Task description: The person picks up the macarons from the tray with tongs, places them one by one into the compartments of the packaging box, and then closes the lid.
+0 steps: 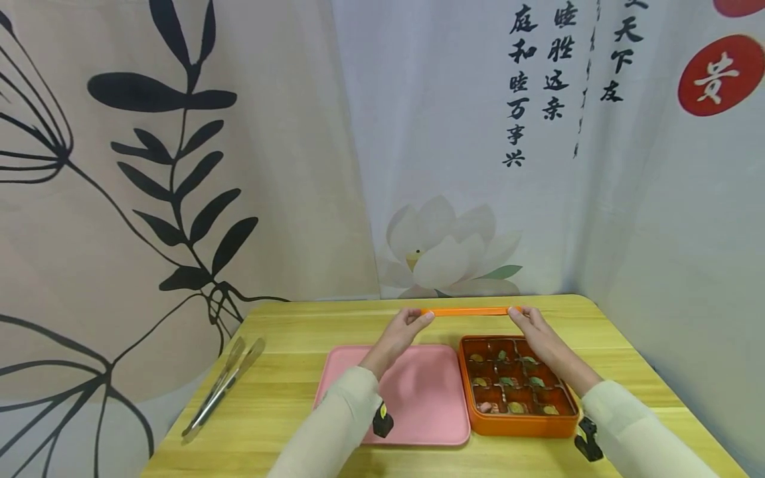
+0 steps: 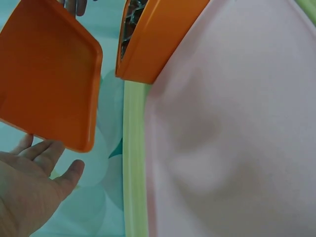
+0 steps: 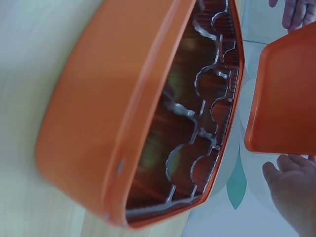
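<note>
An orange lid [image 1: 469, 311] is held up level in the air between both hands, seen nearly edge-on in the head view. My left hand [image 1: 400, 335] grips its left end, and my right hand [image 1: 538, 335] grips its right end. In the left wrist view the flat face of the lid [image 2: 49, 74] shows, with the left hand [image 2: 37, 185] at its edge. Below stands an open orange box [image 1: 520, 425], divided into several compartments with small wrapped pieces inside. The right wrist view has the right hand [image 3: 294, 190] at the lid's edge [image 3: 289, 98].
A pink tray [image 1: 424, 398] lies against the left side of the box, under the left forearm. Metal tongs [image 1: 224, 388] lie at the left of the wooden table [image 1: 287, 385]. A printed curtain [image 1: 299, 166] hangs behind the table.
</note>
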`<state>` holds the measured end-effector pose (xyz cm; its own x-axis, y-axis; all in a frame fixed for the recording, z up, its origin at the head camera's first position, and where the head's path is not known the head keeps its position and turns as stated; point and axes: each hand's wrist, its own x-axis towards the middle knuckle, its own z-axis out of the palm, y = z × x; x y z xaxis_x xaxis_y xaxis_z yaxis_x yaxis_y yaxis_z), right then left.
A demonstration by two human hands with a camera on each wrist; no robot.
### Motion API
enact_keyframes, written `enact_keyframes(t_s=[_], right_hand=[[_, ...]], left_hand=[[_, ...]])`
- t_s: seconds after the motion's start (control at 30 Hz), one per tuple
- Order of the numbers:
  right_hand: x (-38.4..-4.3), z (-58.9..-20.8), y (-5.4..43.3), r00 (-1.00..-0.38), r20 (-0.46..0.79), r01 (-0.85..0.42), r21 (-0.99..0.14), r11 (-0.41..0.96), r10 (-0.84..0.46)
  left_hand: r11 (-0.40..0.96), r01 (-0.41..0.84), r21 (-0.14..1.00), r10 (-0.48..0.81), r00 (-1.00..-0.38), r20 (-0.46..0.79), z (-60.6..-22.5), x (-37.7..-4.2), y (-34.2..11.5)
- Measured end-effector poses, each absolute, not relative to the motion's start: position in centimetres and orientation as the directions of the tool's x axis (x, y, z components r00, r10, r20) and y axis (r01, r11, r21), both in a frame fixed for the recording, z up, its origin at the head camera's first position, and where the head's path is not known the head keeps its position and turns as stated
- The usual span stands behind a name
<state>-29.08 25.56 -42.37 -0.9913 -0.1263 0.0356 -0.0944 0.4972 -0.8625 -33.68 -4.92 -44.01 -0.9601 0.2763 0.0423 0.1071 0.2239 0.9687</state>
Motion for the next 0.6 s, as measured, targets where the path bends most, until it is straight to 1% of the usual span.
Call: enact_keyframes(t_s=[0.3,0.6], right_hand=[[-28.5,-42.5,27.0,-0.988,0.038,-0.111,-0.845,0.523,-0.148],[-27.3,-43.6,29.0,-0.981,0.036,-0.124,-0.869,0.479,-0.190]], left_hand=[[0.193,0.141,0.971,0.305,-0.949,0.077,-44.4,-33.5,-4.0],[0.188,0.187,0.964,0.351,-0.930,0.112,-45.5,-32.4,-2.9]])
